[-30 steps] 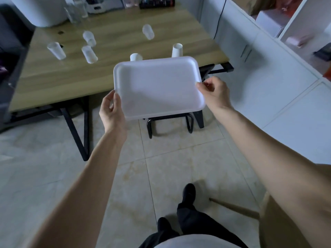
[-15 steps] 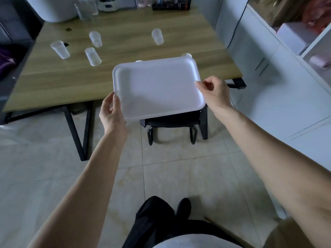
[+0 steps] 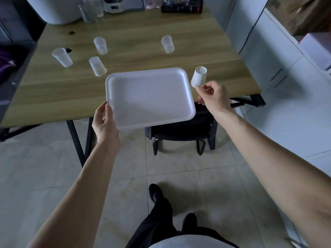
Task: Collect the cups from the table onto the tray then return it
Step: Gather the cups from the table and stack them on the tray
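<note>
Clearly light and thin-walled, the white cup (image 3: 199,76) right of centre is pinched at its base by the right hand (image 3: 213,96), best gripped gently, while the left hand (image 3: 105,120) clasps the empty, flexible-looking tray (image 3: 149,97) by its lower-left rim

A black stool (image 3: 180,129) stands under the worktop's (image 3: 125,42) near edge. Clear glasses (image 3: 92,9) and a black box (image 3: 181,5) occupy its far edge. White cabinets (image 3: 279,56) stand to its right.
</note>
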